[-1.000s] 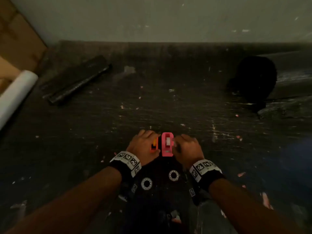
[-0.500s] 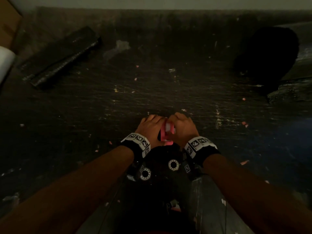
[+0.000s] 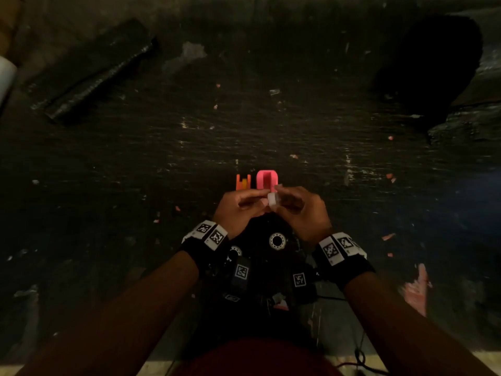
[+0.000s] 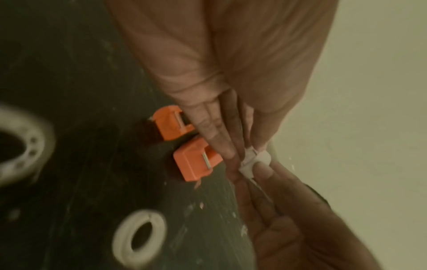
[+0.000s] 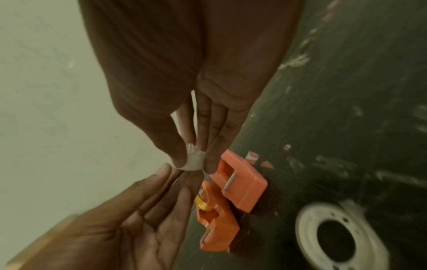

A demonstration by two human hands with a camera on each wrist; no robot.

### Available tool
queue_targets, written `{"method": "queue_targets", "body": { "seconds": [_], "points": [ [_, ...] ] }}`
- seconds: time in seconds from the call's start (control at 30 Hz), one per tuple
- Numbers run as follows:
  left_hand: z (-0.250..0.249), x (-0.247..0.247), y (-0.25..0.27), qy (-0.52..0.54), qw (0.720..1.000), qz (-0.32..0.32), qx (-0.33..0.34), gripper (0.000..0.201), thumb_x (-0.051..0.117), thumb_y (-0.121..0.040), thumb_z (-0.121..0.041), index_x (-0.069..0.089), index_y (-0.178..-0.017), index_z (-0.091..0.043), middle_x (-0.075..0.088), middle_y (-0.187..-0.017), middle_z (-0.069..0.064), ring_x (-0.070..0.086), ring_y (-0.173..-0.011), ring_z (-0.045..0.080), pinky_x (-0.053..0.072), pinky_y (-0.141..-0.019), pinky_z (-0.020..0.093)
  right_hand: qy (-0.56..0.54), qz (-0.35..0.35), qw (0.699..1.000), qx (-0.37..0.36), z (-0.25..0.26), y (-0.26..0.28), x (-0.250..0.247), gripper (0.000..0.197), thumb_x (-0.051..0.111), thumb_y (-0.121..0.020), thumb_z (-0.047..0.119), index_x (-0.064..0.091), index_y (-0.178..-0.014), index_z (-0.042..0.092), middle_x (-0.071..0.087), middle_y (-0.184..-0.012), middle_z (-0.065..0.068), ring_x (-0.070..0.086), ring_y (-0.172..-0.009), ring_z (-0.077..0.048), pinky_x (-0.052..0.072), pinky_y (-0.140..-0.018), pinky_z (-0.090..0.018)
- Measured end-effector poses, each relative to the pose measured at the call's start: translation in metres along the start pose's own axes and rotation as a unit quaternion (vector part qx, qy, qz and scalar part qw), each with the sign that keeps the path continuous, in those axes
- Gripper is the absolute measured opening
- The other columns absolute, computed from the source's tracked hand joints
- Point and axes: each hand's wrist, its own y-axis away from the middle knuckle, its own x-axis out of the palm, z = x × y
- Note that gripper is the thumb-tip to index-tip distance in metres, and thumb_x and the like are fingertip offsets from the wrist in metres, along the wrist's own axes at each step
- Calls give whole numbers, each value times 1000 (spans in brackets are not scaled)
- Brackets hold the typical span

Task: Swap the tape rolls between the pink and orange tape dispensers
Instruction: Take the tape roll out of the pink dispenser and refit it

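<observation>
Both my hands meet just above the dark table [image 3: 271, 137], nearest to me. My right hand [image 3: 301, 213] pinches a small white tape roll [image 3: 272, 199] between thumb and fingertips, which the right wrist view shows plainly [image 5: 195, 161]. My left hand [image 3: 238, 210] reaches in with fingers nearly straight, its tips touching the same roll; from the left wrist view [image 4: 254, 160] I would say it is steadying rather than gripping, though the blur makes that hard to judge.

Just beyond my fingers stand the two dispensers, side by side and close together. On the right, the pink tape dispenser [image 3: 267, 181] shows an open slot with no roll in it. On the left, the orange tape dispenser [image 3: 243, 182] has something yellow inside, seen best from the right wrist [image 5: 203, 202].

Below my wrists two white rings [image 3: 277, 240] lie on a black patch. Farther off, a dark wrapped bundle [image 3: 92, 71] lies at the far left, a white roll [image 3: 5, 74] at the left edge, and a black shape [image 3: 433, 66] at the far right.
</observation>
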Motion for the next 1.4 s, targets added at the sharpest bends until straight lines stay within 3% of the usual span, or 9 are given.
{"method": "queue_targets", "body": {
  "seconds": [0.13,0.4,0.53,0.67,0.83,1.03,1.13,1.23,1.4],
  "points": [
    [3,12,7,89,996,-20,-21,30,66,-95,-2,71,-124,-10,74,-117,9,73,-106,18,59,-83,22,-78,-42,995,39,-1,8,3,25,83,-81,9,70,-90,28,76,-93,3,74,-87,-6,58,-82,-23],
    [12,12,17,87,995,-43,-31,27,68,-94,-6,72,-121,-7,77,-112,7,78,-92,10,60,-80,21,-37,-40,998,39,-12,16,2,13,80,-85,18,79,-98,17,77,-100,-1,74,-92,-10,60,-86,-28],
    [20,2,21,29,998,-60,-19,20,72,-91,-8,75,-104,-24,78,-104,5,77,-90,10,58,-78,20,161,-101,979,70,-36,13,-9,20,82,-80,29,65,-90,22,72,-90,2,70,-78,-13,58,-68,-31],
    [27,-7,26,9,998,-55,-28,23,75,-88,-3,75,-106,-18,78,-102,3,75,-85,3,57,-75,16,306,-32,948,78,-56,21,-16,22,78,-80,23,63,-93,15,67,-102,-9,68,-90,-33,56,-80,-46],
    [36,-11,34,-12,998,-49,-26,25,74,-87,2,75,-102,-17,77,-95,-3,74,-80,-2,57,-75,17,353,-21,935,-22,-51,29,-10,38,78,-71,31,62,-104,20,62,-111,-7,61,-104,-29,48,-86,-43],
    [44,-12,36,-33,998,-31,-41,33,75,-87,0,74,-96,-32,78,-99,-5,76,-90,13,59,-86,29,386,195,897,-95,-43,42,20,58,77,-71,27,61,-127,24,57,-124,-7,53,-117,-28,41,-103,-50],
    [42,-10,37,-28,998,-35,-39,33,74,-87,1,74,-96,-31,78,-96,-5,76,-88,11,58,-84,28,290,155,943,-59,-47,38,22,36,77,-78,19,71,-114,20,66,-113,-6,65,-103,-26,52,-92,-48],
    [39,-11,38,-22,998,-47,-31,33,75,-86,0,74,-94,-31,78,-95,-7,75,-88,7,58,-83,25,-5,51,995,85,-36,31,14,16,77,-86,16,73,-101,19,76,-92,-2,73,-83,-13,58,-80,-39],
    [31,-10,39,-16,999,-43,-15,29,75,-87,0,75,-98,-26,78,-101,-3,75,-93,9,59,-86,26,-337,52,916,212,-13,25,-8,19,56,-97,12,70,-110,16,79,-92,-6,75,-83,-26,53,-74,-30]
  ]
}}
